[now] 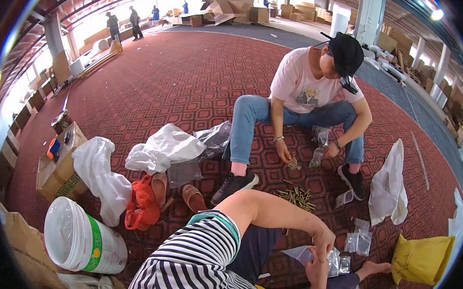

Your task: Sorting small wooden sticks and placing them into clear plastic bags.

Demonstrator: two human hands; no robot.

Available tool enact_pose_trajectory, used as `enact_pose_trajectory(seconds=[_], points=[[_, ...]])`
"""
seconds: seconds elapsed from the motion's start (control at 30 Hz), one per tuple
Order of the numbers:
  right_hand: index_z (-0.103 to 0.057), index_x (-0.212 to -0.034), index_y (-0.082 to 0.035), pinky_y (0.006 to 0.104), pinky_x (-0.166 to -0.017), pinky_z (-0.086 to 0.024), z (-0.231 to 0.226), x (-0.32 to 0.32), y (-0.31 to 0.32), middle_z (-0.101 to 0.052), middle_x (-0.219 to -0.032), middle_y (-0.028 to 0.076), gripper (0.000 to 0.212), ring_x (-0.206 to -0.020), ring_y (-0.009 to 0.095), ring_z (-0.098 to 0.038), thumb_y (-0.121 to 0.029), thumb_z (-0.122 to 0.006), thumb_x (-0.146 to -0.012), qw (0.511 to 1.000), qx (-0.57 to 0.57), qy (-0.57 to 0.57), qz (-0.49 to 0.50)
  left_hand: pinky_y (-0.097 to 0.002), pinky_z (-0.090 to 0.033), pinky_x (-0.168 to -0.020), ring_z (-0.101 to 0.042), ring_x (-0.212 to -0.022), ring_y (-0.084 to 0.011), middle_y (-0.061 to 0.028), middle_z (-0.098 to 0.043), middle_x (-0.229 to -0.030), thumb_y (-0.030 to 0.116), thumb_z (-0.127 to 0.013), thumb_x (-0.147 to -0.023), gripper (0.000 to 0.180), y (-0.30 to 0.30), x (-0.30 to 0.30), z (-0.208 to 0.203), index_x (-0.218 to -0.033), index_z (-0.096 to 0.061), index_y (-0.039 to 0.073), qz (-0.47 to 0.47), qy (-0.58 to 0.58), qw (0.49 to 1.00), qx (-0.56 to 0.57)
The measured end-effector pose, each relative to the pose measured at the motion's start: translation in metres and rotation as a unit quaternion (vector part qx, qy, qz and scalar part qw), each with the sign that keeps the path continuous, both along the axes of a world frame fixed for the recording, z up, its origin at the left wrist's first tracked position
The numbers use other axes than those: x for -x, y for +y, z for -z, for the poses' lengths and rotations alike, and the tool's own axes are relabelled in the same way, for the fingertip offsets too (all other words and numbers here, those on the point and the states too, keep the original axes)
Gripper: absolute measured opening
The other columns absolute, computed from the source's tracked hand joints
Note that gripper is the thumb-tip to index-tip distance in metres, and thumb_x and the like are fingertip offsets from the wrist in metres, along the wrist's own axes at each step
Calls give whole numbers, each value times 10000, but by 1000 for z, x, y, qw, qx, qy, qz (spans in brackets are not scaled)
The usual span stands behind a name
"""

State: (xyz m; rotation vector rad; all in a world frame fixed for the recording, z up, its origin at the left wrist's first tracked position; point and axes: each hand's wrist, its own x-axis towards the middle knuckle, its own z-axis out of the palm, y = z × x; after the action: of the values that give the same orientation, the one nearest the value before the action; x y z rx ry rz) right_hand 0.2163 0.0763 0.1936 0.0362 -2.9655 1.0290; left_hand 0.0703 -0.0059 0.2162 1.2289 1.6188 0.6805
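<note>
In the head view, a red patterned carpet [194, 64] covered the floor, bordered by a grey strip [381, 81] along its far and right edges. Near its lower edge, the person's right hand [316, 270] gripped a clear plastic bag [298, 255] at the fingertips; the left hand [323, 242] bent down against it, and whether its fingers were closed could not be told. Beyond lay a pile of brass-coloured pieces [299, 198], in front of a seated co-worker [307, 91] in a pale pink shirt. Towards the carpet's lower left corner stood a white bucket [65, 235] and a cardboard box [57, 172]; near its right edge, a yellow bag [422, 258]. Stacked cartons [238, 6], pillars [370, 21] and distant people [135, 23] filled the bright hall behind.
</note>
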Motion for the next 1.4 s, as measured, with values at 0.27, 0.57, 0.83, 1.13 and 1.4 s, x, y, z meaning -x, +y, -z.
enact_pose_trajectory(seconds=[0.27,0.57,0.83,1.13,1.4], points=[[-608,-1030,-64,347,-758,-458,2,2,3,-616,-1023,108,452,-919,316,-573,42,-471,-612,998,-56,-13,-22,-263,-453,-629,-537,-678,-144,-43,-634,-750,235,-703,-674,249,4,15,24,-808,-669,28,28,-74,997,-13],[-612,-1017,-70,354,-734,-463,3,-6,6,-627,-993,109,446,-864,318,-587,49,-477,-608,998,-61,17,-22,-266,-451,-620,-532,-656,-142,-31,-633,-729,265,-697,-656,254,1,0,6,-774,-670,41,26,-22,999,-19],[-630,-986,-82,353,-706,-465,10,-10,5,-640,-952,104,415,-816,315,-593,38,-491,-613,1000,1,31,3,-272,-426,-529,-474,-551,-139,-16,-571,-589,274,-672,-670,239,-3,-17,-5,-694,-664,36,11,69,997,-37],[-633,-987,-89,372,-675,-459,3,-8,-2,-635,-933,116,399,-779,329,-583,18,-499,-627,999,-50,8,-10,-274,-433,-562,-481,-570,-142,-15,-586,-611,254,-674,-677,216,0,-7,12,-729,-661,45,47,59,997,-29],[-614,-1023,-75,374,-722,-468,4,-11,-1,-623,-1012,109,427,-847,330,-588,12,-486,-625,997,-78,0,-28,-266,-429,-608,-487,-613,-128,-16,-598,-677,193,-677,-691,179,-2,0,10,-791,-660,46,71,-62,995,-41]])
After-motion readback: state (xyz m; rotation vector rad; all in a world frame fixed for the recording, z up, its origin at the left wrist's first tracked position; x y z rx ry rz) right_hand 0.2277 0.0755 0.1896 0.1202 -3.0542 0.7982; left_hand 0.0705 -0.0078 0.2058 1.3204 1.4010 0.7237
